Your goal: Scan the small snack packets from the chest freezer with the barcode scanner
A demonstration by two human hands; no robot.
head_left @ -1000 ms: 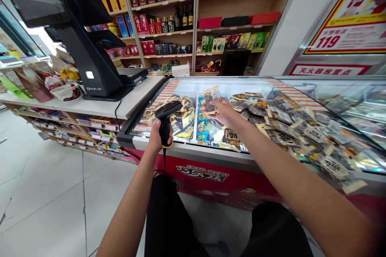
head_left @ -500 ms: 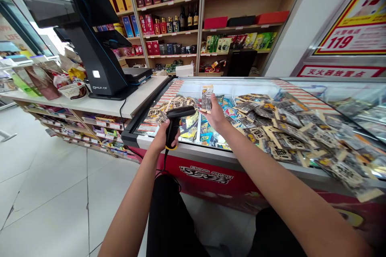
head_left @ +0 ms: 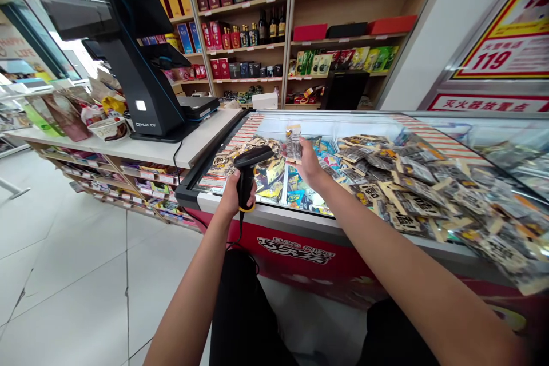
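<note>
My left hand [head_left: 232,194] is wrapped round the handle of a black barcode scanner [head_left: 246,177] with a yellow trim, its head pointing right. A cable hangs from the handle's bottom. In my right hand [head_left: 309,164] a small snack packet [head_left: 294,143] stands upright, its printed side facing me, a short way right of the scanner's head. Both hands are above the glass top of a chest freezer [head_left: 223,201]. Many similar snack packets [head_left: 412,194] lie heaped on the glass to the right, and a smaller pile [head_left: 223,161] lies behind the scanner.
To the left, a checkout terminal [head_left: 148,91] stands on a white counter [head_left: 201,140] with a bowl [head_left: 109,129] and bags beside it. Shelves [head_left: 240,48] of boxes and bottles rise behind the freezer. Some packets overhang the freezer's front edge at the right.
The scanner's head has tilted a little and shifted slightly left relative to the packet. Both hands keep their holds. The whole view has shifted slightly.
</note>
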